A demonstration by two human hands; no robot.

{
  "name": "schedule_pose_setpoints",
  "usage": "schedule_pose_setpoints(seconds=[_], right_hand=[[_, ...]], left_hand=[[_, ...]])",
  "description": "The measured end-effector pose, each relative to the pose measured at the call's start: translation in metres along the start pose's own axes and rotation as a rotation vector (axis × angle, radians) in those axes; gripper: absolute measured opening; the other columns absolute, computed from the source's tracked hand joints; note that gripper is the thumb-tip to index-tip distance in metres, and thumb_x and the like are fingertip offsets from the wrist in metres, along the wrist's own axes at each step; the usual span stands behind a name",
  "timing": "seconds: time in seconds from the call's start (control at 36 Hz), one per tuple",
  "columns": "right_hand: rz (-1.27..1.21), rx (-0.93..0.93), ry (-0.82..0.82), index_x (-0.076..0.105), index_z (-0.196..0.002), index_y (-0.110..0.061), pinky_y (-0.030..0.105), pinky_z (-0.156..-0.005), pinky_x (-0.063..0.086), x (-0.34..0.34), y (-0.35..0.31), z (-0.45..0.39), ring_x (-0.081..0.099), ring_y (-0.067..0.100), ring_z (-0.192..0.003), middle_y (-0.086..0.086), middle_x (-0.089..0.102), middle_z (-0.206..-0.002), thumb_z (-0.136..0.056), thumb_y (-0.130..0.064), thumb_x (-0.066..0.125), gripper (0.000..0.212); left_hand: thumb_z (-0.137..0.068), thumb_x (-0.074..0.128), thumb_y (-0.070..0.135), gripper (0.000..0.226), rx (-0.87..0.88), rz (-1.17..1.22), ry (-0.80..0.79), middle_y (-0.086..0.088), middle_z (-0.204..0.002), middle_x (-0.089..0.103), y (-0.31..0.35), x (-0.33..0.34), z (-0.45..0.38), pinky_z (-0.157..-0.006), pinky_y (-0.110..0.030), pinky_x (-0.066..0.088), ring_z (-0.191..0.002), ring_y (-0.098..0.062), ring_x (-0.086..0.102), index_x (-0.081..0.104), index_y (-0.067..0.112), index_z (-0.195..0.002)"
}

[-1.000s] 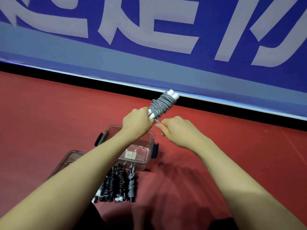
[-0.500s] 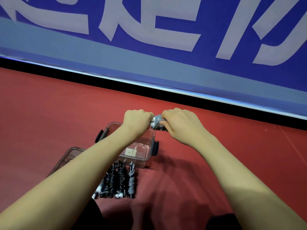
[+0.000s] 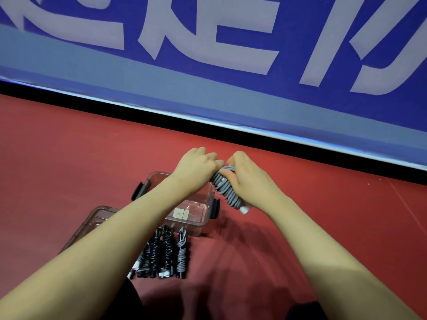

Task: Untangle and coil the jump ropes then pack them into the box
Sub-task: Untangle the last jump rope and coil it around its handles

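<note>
A grey jump rope (image 3: pixel 226 189), wound tightly round its white handles, is held above the right end of a clear plastic box (image 3: pixel 200 221). My left hand (image 3: pixel 196 165) grips its upper end and my right hand (image 3: pixel 248 176) wraps round its middle. A white handle tip pokes out below my right hand. The bundle tilts down to the right. Several coiled ropes (image 3: pixel 165 252), mostly black with one grey, lie side by side on the red floor just in front of the box.
The box's lid (image 3: pixel 92 225) lies on the floor to the left of the box, partly under my left forearm. A blue banner wall (image 3: pixel 208 77) with a black base strip runs across the back. Red floor extends left and right.
The rope bundle pointed up to the right a second ago. Both hands closed on it, lowered it and turned it so that its handle end now points down to the right beside the box.
</note>
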State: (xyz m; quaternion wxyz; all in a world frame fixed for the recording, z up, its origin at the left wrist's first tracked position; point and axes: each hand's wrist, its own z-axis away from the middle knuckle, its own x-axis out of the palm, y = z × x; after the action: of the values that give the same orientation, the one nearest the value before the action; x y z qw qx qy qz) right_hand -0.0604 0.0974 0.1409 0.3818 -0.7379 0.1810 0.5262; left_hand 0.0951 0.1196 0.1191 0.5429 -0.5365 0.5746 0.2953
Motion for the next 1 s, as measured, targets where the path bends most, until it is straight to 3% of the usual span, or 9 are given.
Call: schedule_pose_setpoints(seconds=[0.08,0.22,0.33,0.39,0.47,0.61,0.75,0.86,1.0], right_hand=[[-0.166,0.054,-0.012,0.039,-0.092,-0.011,0.045,-0.073,0.047,-0.001,-0.001,0.0,0.057,0.032,-0.084,0.008,0.06,-0.088,-0.096,-0.034,0.05,0.026],[-0.333,0.079,0.069,0.038,-0.082,-0.017,0.016,-0.056,0.036,0.001,-0.003,0.0,0.047,0.01,-0.067,-0.007,0.05,-0.073,-0.094,-0.028,0.055,0.024],[-0.429,0.104,0.15,0.043,-0.083,-0.013,0.012,-0.058,0.036,0.002,-0.005,0.0,0.048,0.007,-0.068,-0.005,0.052,-0.076,-0.093,-0.025,0.058,0.022],[-0.483,0.149,0.212,0.044,-0.082,-0.012,0.014,-0.058,0.035,0.001,-0.003,-0.002,0.049,0.014,-0.07,-0.004,0.053,-0.075,-0.091,-0.024,0.06,0.022],[-0.552,0.208,0.29,0.041,-0.075,-0.015,0.016,-0.056,0.034,0.001,0.0,-0.006,0.048,0.014,-0.068,-0.003,0.052,-0.072,-0.091,-0.023,0.061,0.026],[-0.602,0.273,0.422,0.041,-0.07,-0.016,0.013,-0.052,0.034,0.001,0.007,-0.01,0.041,0.006,-0.059,-0.005,0.047,-0.067,-0.09,-0.018,0.061,0.028],[-0.673,0.305,0.508,0.05,-0.067,-0.015,0.028,-0.061,0.043,0.001,0.017,-0.016,0.047,0.013,-0.059,-0.004,0.052,-0.061,-0.083,-0.017,0.068,0.025],[-0.747,0.294,0.522,0.054,-0.063,-0.015,0.042,-0.066,0.051,-0.001,0.019,-0.016,0.048,0.011,-0.058,-0.006,0.053,-0.057,-0.08,-0.013,0.071,0.024],[-0.84,0.254,0.451,0.06,-0.067,-0.013,0.055,-0.072,0.053,-0.001,0.019,-0.016,0.062,0.02,-0.067,0.009,0.065,-0.067,-0.079,-0.012,0.072,0.018]], left_hand=[[-0.036,0.087,0.008,0.04,-0.015,-0.01,0.046,-0.002,-0.051,0.047,-0.002,0.001,-0.001,-0.047,-0.023,0.019,-0.042,-0.022,0.044,0.052,0.014,-0.056],[-0.042,0.081,-0.001,0.038,-0.062,0.021,0.188,-0.006,-0.054,0.044,-0.004,-0.003,-0.002,-0.048,-0.026,0.019,-0.046,-0.024,0.042,0.048,0.009,-0.057],[-0.049,0.073,-0.009,0.031,-0.108,0.17,0.255,-0.013,-0.068,0.048,-0.007,-0.006,-0.004,-0.046,-0.027,0.022,-0.052,-0.025,0.04,0.051,0.004,-0.067],[-0.06,0.068,-0.013,0.038,-0.26,0.364,0.294,-0.018,-0.094,0.05,-0.004,-0.008,-0.005,-0.045,-0.031,0.025,-0.057,-0.028,0.039,0.056,0.0,-0.095],[-0.081,0.055,-0.006,0.061,-0.449,0.583,0.318,-0.016,-0.124,0.043,0.001,-0.011,-0.005,-0.055,-0.042,0.042,-0.075,-0.036,0.052,0.034,0.004,-0.136],[-0.087,0.05,0.011,0.046,-0.514,0.889,0.272,0.002,-0.102,0.061,0.014,-0.016,-0.001,-0.072,-0.041,0.05,-0.076,-0.023,0.06,0.038,0.013,-0.131],[-0.076,0.055,0.037,0.064,-0.38,0.913,0.091,0.008,-0.121,0.051,0.03,-0.02,0.003,-0.08,-0.039,0.05,-0.087,-0.015,0.058,0.035,0.028,-0.136],[-0.074,0.063,0.042,0.071,-0.341,0.914,0.072,0.002,-0.116,0.05,0.033,-0.018,-0.001,-0.079,-0.04,0.05,-0.095,-0.016,0.053,0.03,0.025,-0.135],[-0.077,0.06,0.012,0.099,-0.344,0.817,0.019,-0.013,-0.138,0.033,0.036,-0.012,-0.006,-0.068,-0.032,0.043,-0.099,-0.032,0.054,-0.005,0.012,-0.151]])
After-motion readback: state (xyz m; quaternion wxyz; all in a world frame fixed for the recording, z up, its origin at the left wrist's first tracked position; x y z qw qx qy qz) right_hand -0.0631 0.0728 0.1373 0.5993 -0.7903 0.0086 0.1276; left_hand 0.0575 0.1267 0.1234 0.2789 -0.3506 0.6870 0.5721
